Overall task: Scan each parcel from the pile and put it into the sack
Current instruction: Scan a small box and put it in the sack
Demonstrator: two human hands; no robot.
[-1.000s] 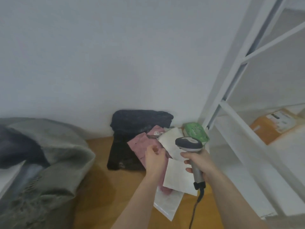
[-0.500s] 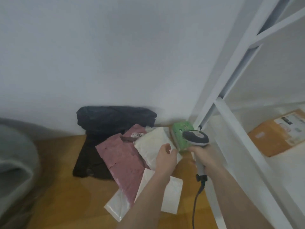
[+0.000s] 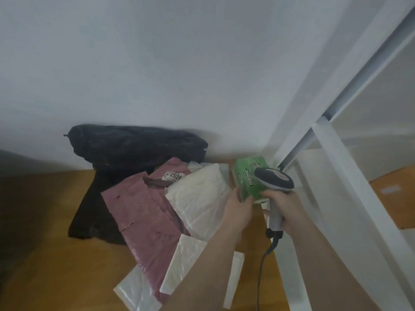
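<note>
Both of your hands are busy: your left hand [image 3: 238, 209] curls its fingers round the green plastic-wrapped Doublemint parcel [image 3: 248, 177] at the pile's right edge, while your right hand [image 3: 284, 208] grips the grey corded handheld scanner [image 3: 274, 181], its head just beside that parcel, above the wooden floor [image 3: 56, 265].

soft, dim light; motion blur; wide-angle bending at edges.
</note>
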